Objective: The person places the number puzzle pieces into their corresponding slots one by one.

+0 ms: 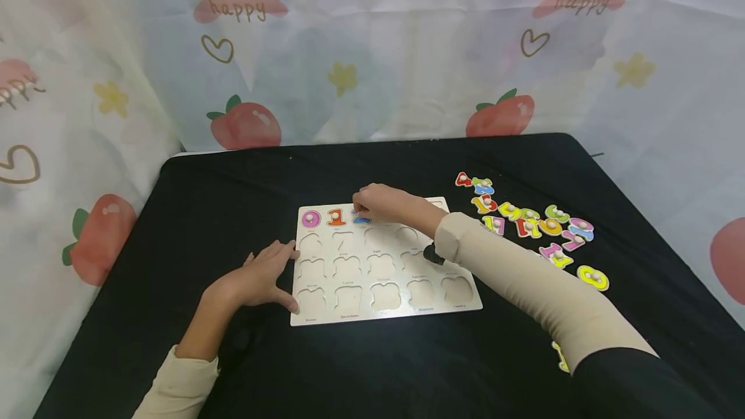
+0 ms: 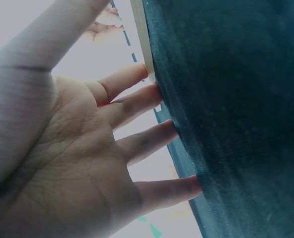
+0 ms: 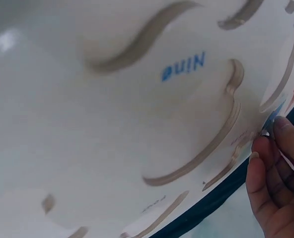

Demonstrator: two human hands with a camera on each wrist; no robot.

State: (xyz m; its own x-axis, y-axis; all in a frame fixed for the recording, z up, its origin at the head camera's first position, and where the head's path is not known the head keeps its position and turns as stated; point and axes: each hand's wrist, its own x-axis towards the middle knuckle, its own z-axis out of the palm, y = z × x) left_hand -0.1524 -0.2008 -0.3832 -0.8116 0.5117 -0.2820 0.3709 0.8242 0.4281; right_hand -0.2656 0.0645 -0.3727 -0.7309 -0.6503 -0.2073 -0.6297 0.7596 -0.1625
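Pinching one blue 2, the right grip overhangs one board.

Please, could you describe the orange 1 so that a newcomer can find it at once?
On the black table lies a pale board. In its far row, the orange 1 is between the pink 0 and the blue number under the right hand. Unlike these neighbours, it is orange and shaped like a 1.
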